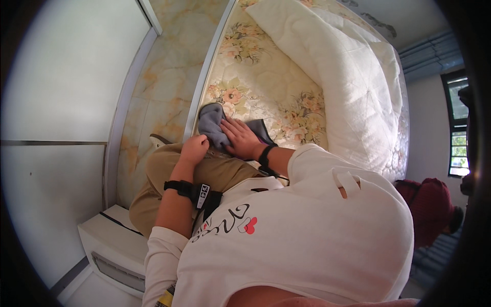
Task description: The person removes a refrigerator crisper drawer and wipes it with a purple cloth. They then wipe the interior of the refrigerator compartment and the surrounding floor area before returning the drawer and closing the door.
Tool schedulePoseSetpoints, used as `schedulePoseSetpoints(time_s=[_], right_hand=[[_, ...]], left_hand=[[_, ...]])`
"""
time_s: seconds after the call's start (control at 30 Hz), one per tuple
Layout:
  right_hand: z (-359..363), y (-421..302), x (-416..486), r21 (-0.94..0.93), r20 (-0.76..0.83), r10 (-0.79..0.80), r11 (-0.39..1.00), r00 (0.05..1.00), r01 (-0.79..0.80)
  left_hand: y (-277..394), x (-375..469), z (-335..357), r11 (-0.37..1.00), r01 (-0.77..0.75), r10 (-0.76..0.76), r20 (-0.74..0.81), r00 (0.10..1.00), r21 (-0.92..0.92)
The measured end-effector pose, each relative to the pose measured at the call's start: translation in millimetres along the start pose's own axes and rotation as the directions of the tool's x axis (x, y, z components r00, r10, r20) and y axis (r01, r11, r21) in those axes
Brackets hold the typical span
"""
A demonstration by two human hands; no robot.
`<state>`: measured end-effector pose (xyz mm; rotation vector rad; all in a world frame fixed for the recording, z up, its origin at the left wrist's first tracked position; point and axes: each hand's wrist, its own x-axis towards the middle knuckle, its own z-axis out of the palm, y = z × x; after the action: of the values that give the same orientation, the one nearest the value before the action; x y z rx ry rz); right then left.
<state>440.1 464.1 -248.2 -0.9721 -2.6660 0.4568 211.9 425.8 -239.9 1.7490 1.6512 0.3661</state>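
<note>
A grey cloth (212,124) with dark edging lies bunched on the floral mattress (291,71), close to its left border. My right hand (243,139) rests flat on top of the cloth, palm down, fingers stretched and thumb set apart. At the cloth's lower left edge, my left hand (195,149) has curled fingers that appear to pinch the fabric; the fingertips are mostly hidden. Part of the cloth shows beyond my right hand as a darker corner, with a bit of purple near the wrist.
A white quilt (356,88) is heaped along the mattress's right side. A pale bed-frame edge (209,61) separates it from the marbled floor tiles (165,73). White sliding doors (69,76) stand left, above a white box-shaped appliance (115,241). Another person (429,211) in dark red is at right.
</note>
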Motion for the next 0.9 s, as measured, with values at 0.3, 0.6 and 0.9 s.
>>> schedulePoseSetpoints(time_s=[0.3,0.6,0.9], right_hand=[[-43.2,61.6,-121.0,-0.154,-0.034,0.365,0.918,0.93,-0.366],[-37.9,187.1,-77.3,-0.178,-0.419,0.813,0.363,0.404,-0.915],[4.7,140.9,55.3,-0.154,-0.388,0.581,0.725,0.716,-0.671]], left_hand=[[10.2,-18.2,3.3,0.991,0.078,-0.08,-0.022,0.997,-0.107],[7.8,-9.7,2.7,0.99,0.045,-0.045,0.003,0.999,-0.134],[0.0,-6.6,7.3,0.987,-0.006,-0.002,-0.047,0.999,-0.162]])
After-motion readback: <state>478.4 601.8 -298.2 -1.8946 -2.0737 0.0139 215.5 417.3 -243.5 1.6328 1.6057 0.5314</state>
